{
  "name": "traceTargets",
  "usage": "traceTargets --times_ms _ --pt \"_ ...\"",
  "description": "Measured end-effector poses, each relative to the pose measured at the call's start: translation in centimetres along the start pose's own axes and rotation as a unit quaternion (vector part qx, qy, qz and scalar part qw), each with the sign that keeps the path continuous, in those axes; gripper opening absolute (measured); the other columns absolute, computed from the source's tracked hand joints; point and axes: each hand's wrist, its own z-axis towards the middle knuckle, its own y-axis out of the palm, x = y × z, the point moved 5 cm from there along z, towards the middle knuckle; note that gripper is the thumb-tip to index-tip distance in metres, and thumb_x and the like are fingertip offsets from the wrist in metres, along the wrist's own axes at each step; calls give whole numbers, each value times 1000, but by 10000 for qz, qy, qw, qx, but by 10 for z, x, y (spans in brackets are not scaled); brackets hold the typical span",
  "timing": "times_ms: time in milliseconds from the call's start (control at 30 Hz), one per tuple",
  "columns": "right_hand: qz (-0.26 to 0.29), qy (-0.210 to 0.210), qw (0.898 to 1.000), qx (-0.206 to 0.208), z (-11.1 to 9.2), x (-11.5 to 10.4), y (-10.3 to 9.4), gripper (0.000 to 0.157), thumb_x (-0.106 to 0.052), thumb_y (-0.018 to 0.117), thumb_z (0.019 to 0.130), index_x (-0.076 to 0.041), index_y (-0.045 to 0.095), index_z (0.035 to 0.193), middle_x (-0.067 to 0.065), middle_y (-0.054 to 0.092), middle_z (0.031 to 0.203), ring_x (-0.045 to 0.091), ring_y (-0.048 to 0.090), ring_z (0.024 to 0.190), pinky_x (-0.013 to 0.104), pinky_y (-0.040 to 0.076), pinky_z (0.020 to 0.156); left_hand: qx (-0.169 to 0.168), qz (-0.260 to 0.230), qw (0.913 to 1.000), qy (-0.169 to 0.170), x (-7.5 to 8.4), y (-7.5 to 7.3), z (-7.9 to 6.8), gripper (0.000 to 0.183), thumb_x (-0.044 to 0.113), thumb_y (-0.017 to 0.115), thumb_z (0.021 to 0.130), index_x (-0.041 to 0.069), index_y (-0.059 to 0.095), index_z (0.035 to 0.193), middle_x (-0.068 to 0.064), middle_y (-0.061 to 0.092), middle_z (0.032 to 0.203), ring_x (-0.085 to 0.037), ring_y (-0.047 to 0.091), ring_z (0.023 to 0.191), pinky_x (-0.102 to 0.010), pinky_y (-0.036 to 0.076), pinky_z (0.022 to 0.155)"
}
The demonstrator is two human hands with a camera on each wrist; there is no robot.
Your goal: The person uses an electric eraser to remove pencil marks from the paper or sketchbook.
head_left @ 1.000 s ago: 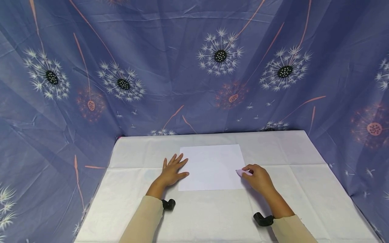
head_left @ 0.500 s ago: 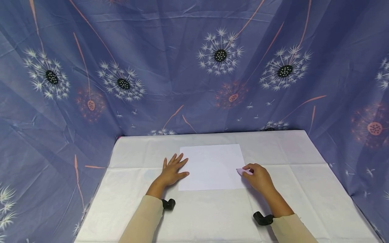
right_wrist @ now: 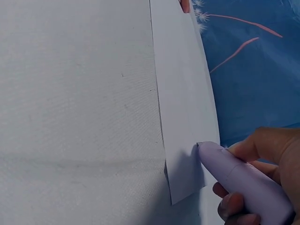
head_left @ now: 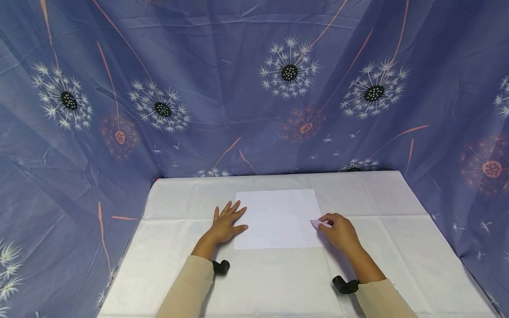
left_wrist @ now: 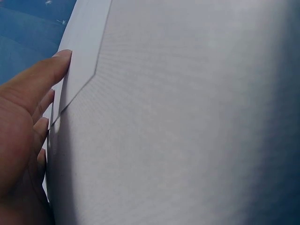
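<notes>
A blank white sheet of paper (head_left: 278, 221) lies flat on the table. My left hand (head_left: 224, 225) rests on its left edge with fingers spread, the thumb and fingertips touching the paper. In the left wrist view, the thumb (left_wrist: 44, 77) lies by the paper's near corner (left_wrist: 89, 56). My right hand (head_left: 339, 232) grips a chunky lilac tool (head_left: 320, 223) with a small dark tip, at the sheet's right edge. The right wrist view shows the tool (right_wrist: 248, 183) held between thumb and curled fingers, its tip at the paper's surface (right_wrist: 180, 103). Its exact kind cannot be told.
A creased white cloth (head_left: 278, 282) covers the table. Behind and beside it hangs a blue curtain (head_left: 222, 88) with dandelion prints. Black wrist mounts (head_left: 345, 285) sit at both beige sleeves (head_left: 187, 287).
</notes>
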Motion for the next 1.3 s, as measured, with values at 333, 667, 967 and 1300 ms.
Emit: traceTargets --times_ms 333,667,967,1300 --pt "49 -68 10000 -11 0 -3 0 20 -20 72 90 -7 77 105 15 72 101 31 67 94 50 54 83 25 -30 10000 -9 0 1 0 67 47 64 96 26 41 156 0 20 170 -32 7 160 -65 -10 124" --pt "64 -20 10000 -6 1 -1 0 21 -20 71 91 -6 76 106 18 71 105 34 67 98 54 54 86 73 -49 10000 46 1 1 -1 67 47 64 96 25 42 156 -1 21 170 -33 8 160 -66 -9 124" --pt "66 -31 10000 -11 3 1 1 20 -22 71 91 -8 77 105 16 72 105 33 67 99 51 54 86 72 -15 10000 26 3 0 -2 67 46 64 96 25 42 156 -2 21 170 -33 8 160 -66 -9 124" --pt "120 35 9999 -48 3 2 1 21 -23 71 92 -9 76 107 17 71 106 32 66 98 50 53 84 106 -23 9999 62 1 0 -1 66 45 65 97 23 43 155 -3 22 170 -34 9 159 -67 -8 124"
